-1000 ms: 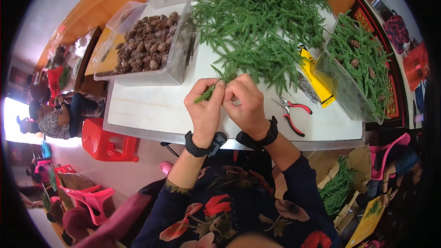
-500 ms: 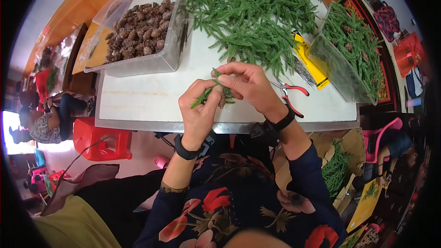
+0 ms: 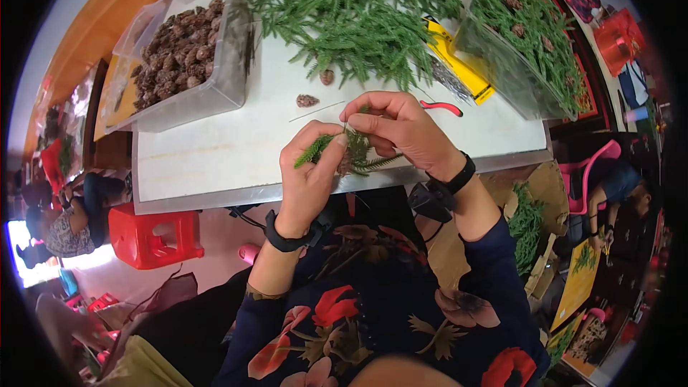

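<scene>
Left hand (image 3: 307,175) and right hand (image 3: 410,132) meet over a green sprig (image 3: 357,147), the left clamped on it, the right's thumb and forefinger pinching its upper end. The sprig sits between them above the white table's (image 3: 193,161) near edge, two loose pine cones (image 3: 307,101) lying beyond.

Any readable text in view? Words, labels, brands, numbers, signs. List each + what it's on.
None legible.
Yellow package: dark marks near its upper end, too small and blurred to read.
Clear bin of pinecones: no lettering I can make out.
Red pliers handle: no marking I can make out.
</scene>
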The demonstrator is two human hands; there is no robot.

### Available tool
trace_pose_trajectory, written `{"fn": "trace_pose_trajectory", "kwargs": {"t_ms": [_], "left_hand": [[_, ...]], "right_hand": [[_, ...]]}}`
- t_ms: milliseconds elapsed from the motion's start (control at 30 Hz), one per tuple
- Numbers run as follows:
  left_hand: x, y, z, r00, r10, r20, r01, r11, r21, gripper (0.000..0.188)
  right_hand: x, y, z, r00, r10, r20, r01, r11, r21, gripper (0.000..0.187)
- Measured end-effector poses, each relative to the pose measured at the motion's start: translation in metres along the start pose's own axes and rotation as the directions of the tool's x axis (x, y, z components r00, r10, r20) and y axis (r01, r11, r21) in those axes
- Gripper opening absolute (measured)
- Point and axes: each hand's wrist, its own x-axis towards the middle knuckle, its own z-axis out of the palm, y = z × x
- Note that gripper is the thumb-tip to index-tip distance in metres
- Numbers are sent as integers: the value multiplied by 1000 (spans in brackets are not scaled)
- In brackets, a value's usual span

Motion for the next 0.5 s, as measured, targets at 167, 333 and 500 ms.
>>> {"fn": "trace_pose_trajectory", "kwargs": {"t_ms": [167,333,500], "left_hand": [[-2,-1,1,974,-195,116,215,957,-196,7],[-5,-2,9,948,-245,201,294,918,-265,9],[-12,-5,14,932,-250,262,308,927,-212,9]], "right_hand": [[-19,-3,-9,998,57,20,-56,996,-69,12],[-35,4,-10,998,-13,-54,3,985,-174,11],[-46,8,-11,996,-22,-86,6,983,-182,10]]}}
